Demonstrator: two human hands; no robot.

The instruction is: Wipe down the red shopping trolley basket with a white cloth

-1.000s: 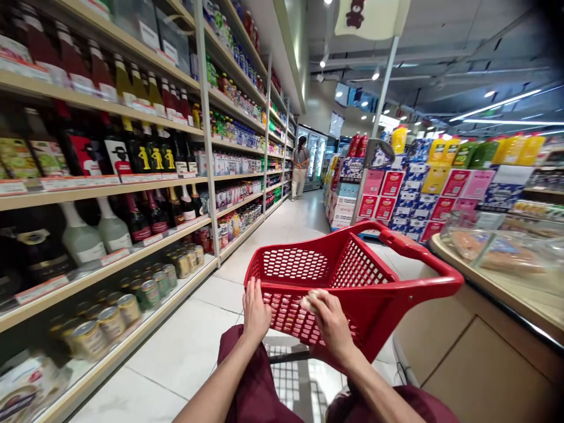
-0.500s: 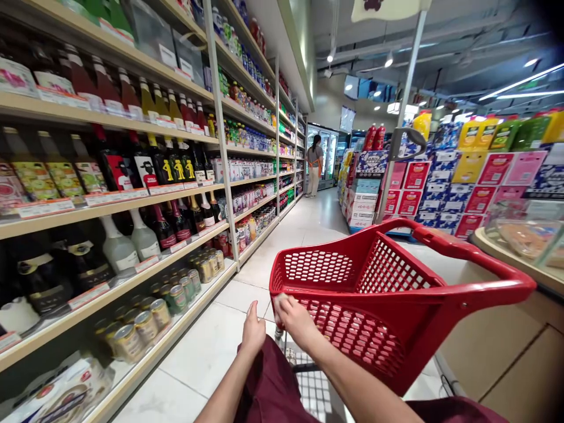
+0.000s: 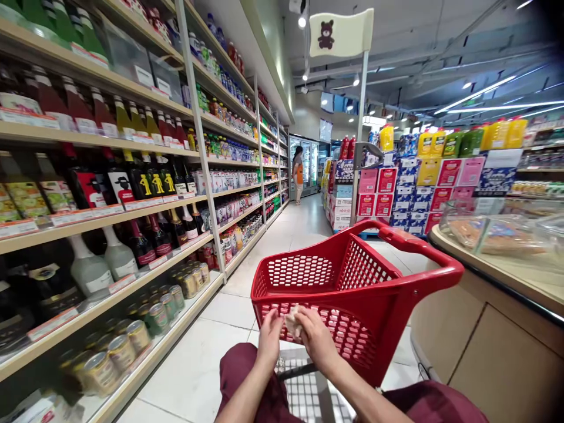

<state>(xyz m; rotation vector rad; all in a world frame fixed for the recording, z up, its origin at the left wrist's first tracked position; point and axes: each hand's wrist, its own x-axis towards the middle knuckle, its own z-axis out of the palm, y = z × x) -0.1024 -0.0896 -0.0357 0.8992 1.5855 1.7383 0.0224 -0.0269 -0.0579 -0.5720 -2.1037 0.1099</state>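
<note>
A crumpled off-white cloth or tissue (image 3: pixel 292 323) is pinched in the fingers of my right hand (image 3: pixel 318 342). Close beside it, my left hand (image 3: pixel 269 339) has its fingers extended and apart, with a small gap to the cloth. Both hands are in front of the near side of a red plastic shopping cart (image 3: pixel 388 305) with a perforated basket. Its handle (image 3: pixel 423 252) rises to the right, and no products show in the part of the basket I can see.
Shelves (image 3: pixel 145 205) of bottles and cans line the left side. A wooden counter (image 3: pixel 467 323) with packaged food stands at the right. Stacked drink cartons (image 3: pixel 396 194) and a pole (image 3: pixel 360 135) with a bear flag are beyond the cart. A person (image 3: pixel 298 176) stands down the aisle.
The view has turned right and the cart sits further left in it. My right hand has drawn back from the cart's front corner, bringing the cloth close to my left hand.
</note>
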